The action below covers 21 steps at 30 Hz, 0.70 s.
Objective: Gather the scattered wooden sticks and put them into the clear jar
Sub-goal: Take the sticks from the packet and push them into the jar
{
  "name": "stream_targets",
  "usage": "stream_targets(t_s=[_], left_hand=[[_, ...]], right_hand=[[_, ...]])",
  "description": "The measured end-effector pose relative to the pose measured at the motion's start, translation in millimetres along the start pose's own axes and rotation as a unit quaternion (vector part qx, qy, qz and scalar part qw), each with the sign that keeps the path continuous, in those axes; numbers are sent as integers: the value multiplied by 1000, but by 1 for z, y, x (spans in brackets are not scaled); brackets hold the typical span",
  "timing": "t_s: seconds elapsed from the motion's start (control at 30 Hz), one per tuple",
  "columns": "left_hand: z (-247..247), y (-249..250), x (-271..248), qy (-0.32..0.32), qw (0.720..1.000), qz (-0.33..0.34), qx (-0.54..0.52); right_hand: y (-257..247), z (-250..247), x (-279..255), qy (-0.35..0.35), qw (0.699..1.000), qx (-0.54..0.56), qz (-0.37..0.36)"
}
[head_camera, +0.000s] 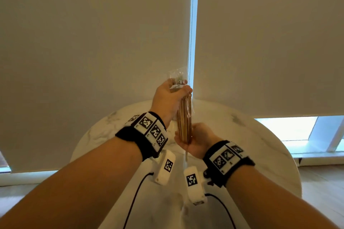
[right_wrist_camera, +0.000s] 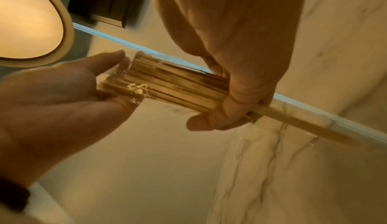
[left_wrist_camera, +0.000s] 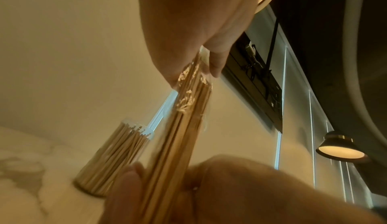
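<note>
A bundle of wooden sticks in a crinkled clear wrapper stands upright in the air above the round marble table. My left hand grips its top end, fingers curled over the wrapper. My right hand grips the lower end from below. In the left wrist view the bundle runs between the left hand and the right hand. Behind it the clear jar stands on the table, packed with sticks. In the right wrist view my right hand wraps the bundle.
Pale roller blinds hang close behind the table, with a bright window gap between them. Wooden floor shows at the right. Black cables trail from the wrist cameras over the tabletop. A pendant lamp hangs overhead.
</note>
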<state>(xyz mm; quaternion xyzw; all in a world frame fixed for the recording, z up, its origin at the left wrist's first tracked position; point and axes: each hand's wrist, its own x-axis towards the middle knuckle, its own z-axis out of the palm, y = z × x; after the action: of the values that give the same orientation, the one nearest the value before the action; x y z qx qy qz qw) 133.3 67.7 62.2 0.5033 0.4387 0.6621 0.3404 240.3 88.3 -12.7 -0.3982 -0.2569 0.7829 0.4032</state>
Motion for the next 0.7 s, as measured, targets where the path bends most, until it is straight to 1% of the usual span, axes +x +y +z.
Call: stream_targets(t_s=[0.1, 0.13, 0.2, 0.3, 0.37, 0.47, 0.57, 0.7], left_hand=[[1, 1, 8, 1, 1000, -4, -7], [0, 2, 10, 4, 1000, -6, -10], [-2, 1, 14, 14, 1000, -13, -21], [-6, -4, 17, 40, 999, -16, -24], [-10, -9, 18, 58, 998, -16, -35], [-22, -8, 21, 92, 992, -10, -81], [-43, -6, 27, 140, 980, -13, -144], [-69, -16, 33, 192, 961, -46, -195]], right_hand=[[13, -1, 5, -10, 1000, -3, 24], [16, -1, 5, -11, 999, -24, 29], [20, 2, 4, -4, 995, -102, 23], [22, 7, 3, 30, 975, -219, -16], [19, 9, 1, 51, 960, -272, -27], [12, 5, 2, 58, 946, -318, -32], [5, -5, 3, 76, 928, -362, -43], [-1, -16, 5, 109, 895, -429, -55]])
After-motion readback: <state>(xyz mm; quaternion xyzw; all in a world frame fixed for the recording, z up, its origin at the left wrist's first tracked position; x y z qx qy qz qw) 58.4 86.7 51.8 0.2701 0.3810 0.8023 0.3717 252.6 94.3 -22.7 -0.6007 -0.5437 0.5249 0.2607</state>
